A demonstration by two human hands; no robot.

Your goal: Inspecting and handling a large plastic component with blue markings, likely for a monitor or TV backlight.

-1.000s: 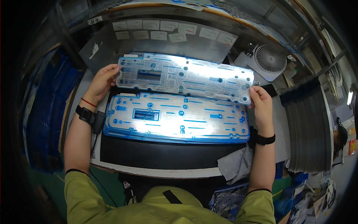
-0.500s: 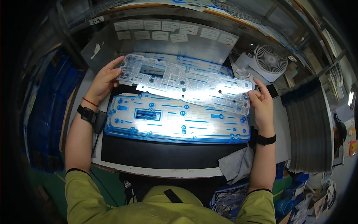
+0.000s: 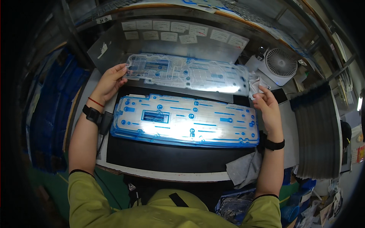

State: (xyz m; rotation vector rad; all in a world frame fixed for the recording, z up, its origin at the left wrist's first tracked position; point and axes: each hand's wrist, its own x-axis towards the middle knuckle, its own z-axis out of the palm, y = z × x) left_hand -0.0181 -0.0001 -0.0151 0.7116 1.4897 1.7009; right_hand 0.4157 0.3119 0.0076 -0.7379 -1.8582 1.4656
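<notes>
My left hand (image 3: 113, 81) alone pinches the long, clear plastic panel (image 3: 182, 75) now, since my right hand (image 3: 269, 110), fingers parted, just released it.

Hard white glare at the middle of a dim, dark-rimmed fisheye view.
A burnt-out patch whitens the stack of blue-edged clear panels (image 3: 182, 117) just toward 4 o'clock from centre; a smaller streak crosses the clear plastic sheet (image 3: 178, 74) toward 2 o'clock. The black mat (image 3: 163, 157) stays dark beneath them. At 3 o'clock a bright white strip (image 3: 359, 103) shines, perhaps a lamp tube. The blue stacks (image 3: 57, 121) at 9 o'clock sink into shadow, the shelf edge (image 3: 190, 12) at 12 bows, and the paper labels (image 3: 161, 25) below it look soft.
</notes>
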